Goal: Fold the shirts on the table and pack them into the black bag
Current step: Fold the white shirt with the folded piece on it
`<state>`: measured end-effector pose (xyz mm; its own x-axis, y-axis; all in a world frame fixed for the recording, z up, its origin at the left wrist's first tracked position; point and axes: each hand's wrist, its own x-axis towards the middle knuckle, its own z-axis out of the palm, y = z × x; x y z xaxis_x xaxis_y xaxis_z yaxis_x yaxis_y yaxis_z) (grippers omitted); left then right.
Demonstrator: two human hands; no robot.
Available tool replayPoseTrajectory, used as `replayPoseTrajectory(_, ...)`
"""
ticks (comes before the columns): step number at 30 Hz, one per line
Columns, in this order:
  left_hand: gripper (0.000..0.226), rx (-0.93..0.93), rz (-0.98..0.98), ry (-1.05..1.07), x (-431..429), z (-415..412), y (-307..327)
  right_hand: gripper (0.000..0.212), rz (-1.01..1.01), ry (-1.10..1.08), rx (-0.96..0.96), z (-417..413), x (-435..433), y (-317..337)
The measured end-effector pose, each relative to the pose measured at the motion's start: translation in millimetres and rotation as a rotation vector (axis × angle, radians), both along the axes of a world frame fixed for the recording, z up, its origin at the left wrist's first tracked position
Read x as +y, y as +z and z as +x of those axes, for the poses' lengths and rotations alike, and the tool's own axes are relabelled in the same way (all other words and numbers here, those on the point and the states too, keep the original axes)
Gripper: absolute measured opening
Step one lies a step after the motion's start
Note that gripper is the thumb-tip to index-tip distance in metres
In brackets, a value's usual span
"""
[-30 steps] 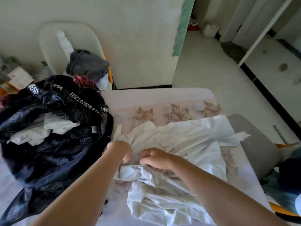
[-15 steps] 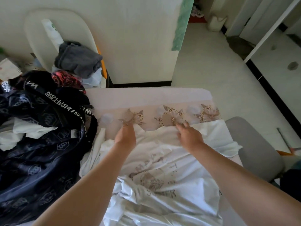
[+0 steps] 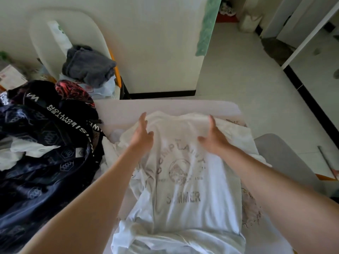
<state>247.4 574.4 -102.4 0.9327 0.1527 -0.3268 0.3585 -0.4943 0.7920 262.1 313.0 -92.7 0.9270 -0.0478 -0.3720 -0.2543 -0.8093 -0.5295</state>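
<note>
On the counter (image 3: pixel 165 107), right in front of the person, a white shirt (image 3: pixel 183 189) lies spread out flat. It has a faded brown print: an arched word over a round emblem and, below that, the word "SUMMER". Its long axis runs from the near edge of the counter to the far one, with the shoulders at the far end and the hem towards the person. The print reads upright from here.

The left hand (image 3: pixel 142 136) and the right hand (image 3: pixel 213 138) are both open, with straight fingers and thumbs spread. They sit at the two sides of the shirt's far part. I cannot tell how firmly they press.

The hem is bunched into folds and cut off by the lower edge of the view. More white cloth shows beyond the right side of the shirt, and I cannot tell whether it is a sleeve or another garment. The arched word is too blurred to read fully.

Just to the left of the shirt stands the black bag (image 3: pixel 45 171), open, with white cloth showing inside.
</note>
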Motion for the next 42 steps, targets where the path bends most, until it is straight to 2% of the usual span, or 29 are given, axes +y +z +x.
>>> replayPoseTrajectory(2, 0.063, 0.006, 0.079, -0.029, 1.2, -20.4, -2.7, 0.081, -0.103, 0.186, 0.002, -20.6, 9.4, -2.1)
replayPoseTrajectory(7, 0.031, -0.038, 0.256, -0.191, 14.9, -84.2, -4.8, 0.038, -0.053, 0.393, -0.224, -94.3, 42.6, -10.3)
replayPoseTrajectory(9, 0.016, -0.001, 0.288, -0.259, 24.4, -112.7, 2.4, 0.019, 0.008, 0.422, -0.181, -128.1, 58.6, -6.7)
replayPoseTrajectory(11, 0.007, 0.062, 0.312, -0.375, 35.0, -141.8, 7.7, 0.005, 0.096, 0.434, 0.0, -160.2, 74.3, 4.0)
replayPoseTrajectory(13, 0.028, 0.17, 0.273, -0.484, 45.0, -170.1, 7.7, 0.02, 0.102, 0.492, 0.143, -189.7, 85.8, 10.0)
replayPoseTrajectory(15, 0.06, 0.302, 0.268, -0.642, 52.7, -196.4, 7.5, 0.039, 0.017, 0.596, 0.211, -215.2, 94.2, 11.7)
replayPoseTrajectory(16, 0.067, 0.338, 0.295, -0.714, 55.5, -207.9, 4.7, 0.047, -0.045, 0.653, 0.236, -226.2, 96.8, 10.5)
replayPoseTrajectory(18, 0.052, 0.338, 0.325, -0.714, 57.0, -226.7, 1.8, 0.054, -0.171, 0.726, 0.271, -244.6, 98.4, 6.4)
replayPoseTrajectory(20, 0.044, 0.287, 0.315, -0.597, 57.2, -239.3, 6.2, 0.045, -0.226, 0.71, 0.272, -255.7, 97.7, 7.0)
replayPoseTrajectory(22, 0.039, 0.155, 0.349, -0.465, 62.0, -244.2, 18.9, 0.02, -0.159, 0.593, 0.212, -262.2, 98.4, 17.6)
replayPoseTrajectory(25, 0.036, -0.011, 0.556, -0.419, 74.5, -250.6, 38.4, 0.016, -0.082, 0.471, 0.004, -266.6, 100.7, 31.2)
replayPoseTrajectory(26, 0.036, 0.051, 0.658, -0.473, 78.3, -254.7, 42.0, 0.02, -0.093, 0.488, -0.018, -268.3, 101.0, 33.6)
replayPoseTrajectory(28, 0.039, 0.354, 0.806, -0.666, 83.3, -264.4, 42.9, 0.035, -0.161, 0.57, 0.076, -271.6, 98.8, 37.5)
replayPoseTrajectory(30, 0.051, 0.64, 0.815, -0.85, 83.5, -274.1, 40.8, 0.047, -0.224, 0.642, 0.232, -276.3, 88.6, 39.0)
replayPoseTrajectory(32, 0.062, 0.715, 0.817, -0.883, 78.1, -273.5, 39.6, 0.049, -0.184, 0.605, 0.3, -281.8, 71.0, 39.2)
replayPoseTrajectory(34, 0.063, 0.615, 0.875, -0.763, 63.9, -269.2, 43.8, 0.048, -0.117, 0.489, 0.236, -286.2, 46.4, 36.7)
replayPoseTrajectory(36, 0.051, 0.434, 0.817, -0.68, 40.8, -263.5, 48.9, 0.035, -0.075, 0.358, 0.129, -289.0, 16.8, 34.6)
replayPoseTrajectory(39, 0.033, 0.332, 0.446, -0.632, -7.0, -260.0, 46.2, 0.025, -0.113, 0.221, 0.067, -294.3, -29.1, 32.4)
replayPoseTrajectory(42, 0.038, 0.258, 0.342, -0.663, -57.6, -268.1, 35.9, 0.025, -0.1, 0.196, 0.126, -299.6, -61.2, 24.1)
